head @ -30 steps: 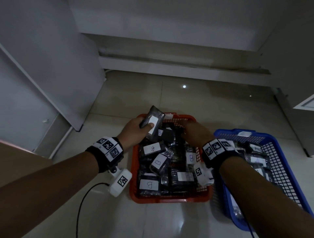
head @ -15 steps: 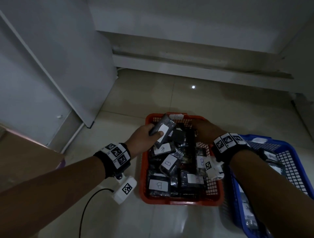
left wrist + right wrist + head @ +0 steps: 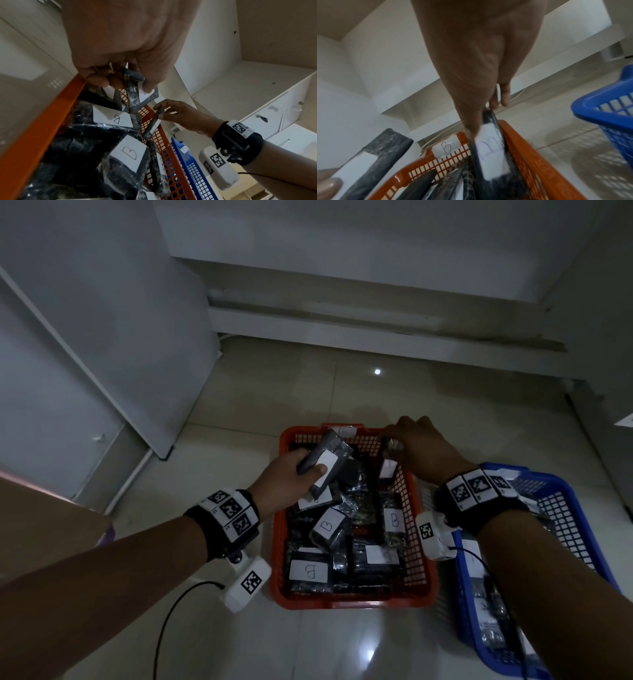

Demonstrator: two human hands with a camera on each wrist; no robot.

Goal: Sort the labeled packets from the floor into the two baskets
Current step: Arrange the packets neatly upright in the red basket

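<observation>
While each hand (image 3: 284, 479) (image 3: 423, 451) pinches a packet (image 3: 325, 462) (image 3: 387, 465), bare floor (image 3: 308, 392) lies beyond the orange basket (image 3: 279, 529).

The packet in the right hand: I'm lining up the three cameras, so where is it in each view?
Head: the packet stands on edge at the orange basket's far right corner, pinched by the right hand.
Left wrist: packet right of centre, edge-on above the basket wall.
Right wrist: packet at centre, label facing the camera.
Shared landmark: the orange basket's rim.
</observation>
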